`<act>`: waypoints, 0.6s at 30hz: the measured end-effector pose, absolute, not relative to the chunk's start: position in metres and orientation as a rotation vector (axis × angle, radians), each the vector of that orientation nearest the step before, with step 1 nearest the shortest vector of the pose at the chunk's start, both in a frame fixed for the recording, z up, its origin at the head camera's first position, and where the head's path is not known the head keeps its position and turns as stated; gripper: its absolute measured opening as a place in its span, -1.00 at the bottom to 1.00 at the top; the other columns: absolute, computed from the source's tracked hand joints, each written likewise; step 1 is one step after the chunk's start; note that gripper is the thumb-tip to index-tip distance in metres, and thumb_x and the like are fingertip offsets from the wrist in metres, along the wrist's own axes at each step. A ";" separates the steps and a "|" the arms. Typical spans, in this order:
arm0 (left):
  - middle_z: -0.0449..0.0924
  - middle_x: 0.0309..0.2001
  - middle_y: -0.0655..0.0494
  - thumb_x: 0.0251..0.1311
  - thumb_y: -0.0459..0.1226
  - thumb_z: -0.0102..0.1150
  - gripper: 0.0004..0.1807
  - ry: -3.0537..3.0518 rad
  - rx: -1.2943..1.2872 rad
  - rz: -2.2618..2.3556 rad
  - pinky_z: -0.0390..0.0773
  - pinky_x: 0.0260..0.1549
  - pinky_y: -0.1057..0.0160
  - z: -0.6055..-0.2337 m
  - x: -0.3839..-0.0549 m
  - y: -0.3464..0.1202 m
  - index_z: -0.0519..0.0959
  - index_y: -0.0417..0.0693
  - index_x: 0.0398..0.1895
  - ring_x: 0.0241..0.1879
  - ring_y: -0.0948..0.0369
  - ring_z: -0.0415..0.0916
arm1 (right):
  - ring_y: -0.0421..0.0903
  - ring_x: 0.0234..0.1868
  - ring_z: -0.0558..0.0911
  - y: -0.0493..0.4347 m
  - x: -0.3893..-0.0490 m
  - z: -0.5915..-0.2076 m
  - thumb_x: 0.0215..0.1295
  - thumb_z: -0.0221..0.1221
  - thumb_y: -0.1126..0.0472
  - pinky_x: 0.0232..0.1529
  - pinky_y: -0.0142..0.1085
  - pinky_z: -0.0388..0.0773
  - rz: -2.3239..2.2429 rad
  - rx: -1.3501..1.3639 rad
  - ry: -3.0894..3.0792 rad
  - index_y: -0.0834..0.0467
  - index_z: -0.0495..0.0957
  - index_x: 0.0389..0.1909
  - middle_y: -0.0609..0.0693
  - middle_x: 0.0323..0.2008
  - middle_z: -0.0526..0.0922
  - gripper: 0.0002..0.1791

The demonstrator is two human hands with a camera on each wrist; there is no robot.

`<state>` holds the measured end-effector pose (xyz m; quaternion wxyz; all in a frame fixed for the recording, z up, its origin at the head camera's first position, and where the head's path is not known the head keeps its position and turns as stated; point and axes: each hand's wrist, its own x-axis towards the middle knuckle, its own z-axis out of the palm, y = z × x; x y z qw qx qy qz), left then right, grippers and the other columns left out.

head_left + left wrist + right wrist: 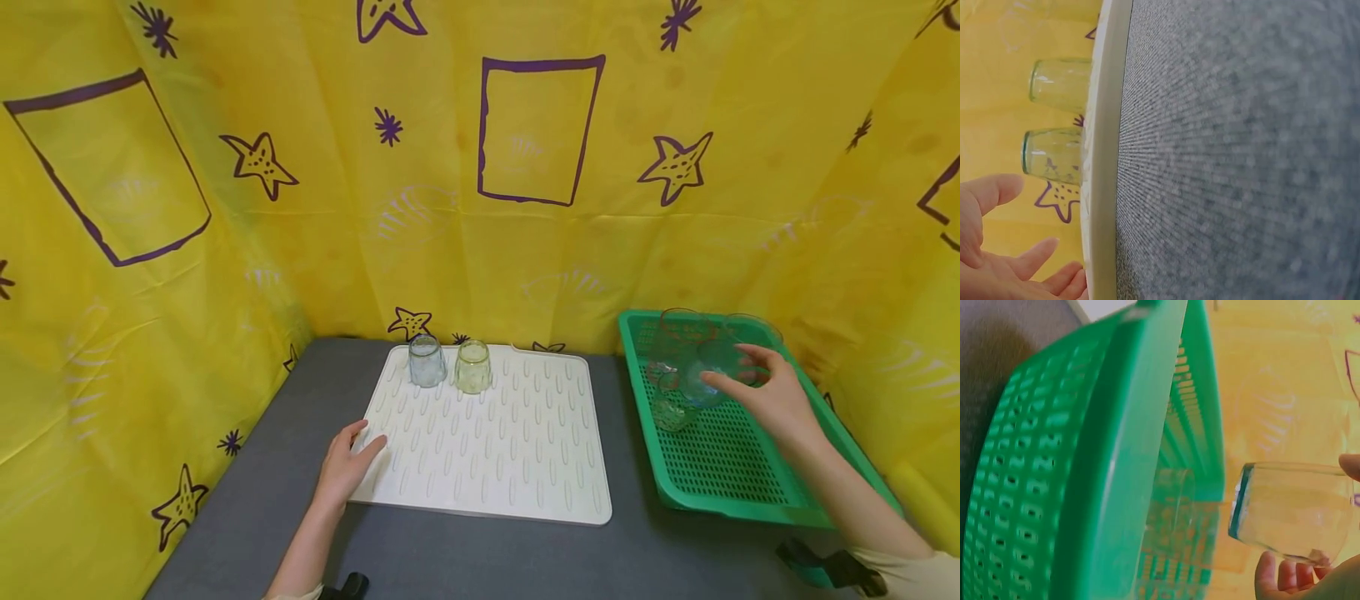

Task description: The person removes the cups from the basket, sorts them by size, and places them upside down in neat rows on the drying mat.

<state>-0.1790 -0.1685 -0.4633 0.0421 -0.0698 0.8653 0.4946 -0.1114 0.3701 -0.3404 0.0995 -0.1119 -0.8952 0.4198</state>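
Note:
Above the basket my right hand (776, 392) holds a clear bluish drinking glass (705, 375), thumb on one side and fingers on the other. In the right wrist view, that glass (1291, 509) has its thick blue end turned down. My left hand (345, 467) is at the left edge of the white mat (517, 450), its fingers spread and holding nothing. On the mat's back left part stand a bluish glass (427, 363) and a yellow-green glass (473, 367), side by side.
The green perforated basket (660, 467) stands right of the mat on the grey table (480, 554). A small clear glass (670, 412) and some larger glasses, one pinkish (671, 333), are inside it. A yellow patterned curtain (435, 250) hangs close behind.

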 end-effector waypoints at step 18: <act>0.27 0.35 -0.25 0.31 -0.18 0.20 -0.40 2.561 -0.121 1.766 0.30 0.22 -0.12 -0.454 -0.172 -0.147 0.31 -0.23 0.34 0.31 -0.16 0.26 | 0.05 0.11 0.31 0.326 -0.104 -0.332 0.28 0.25 -0.10 -0.17 -0.11 0.37 1.325 -0.212 -2.659 0.16 0.07 0.47 0.22 0.29 0.20 -0.12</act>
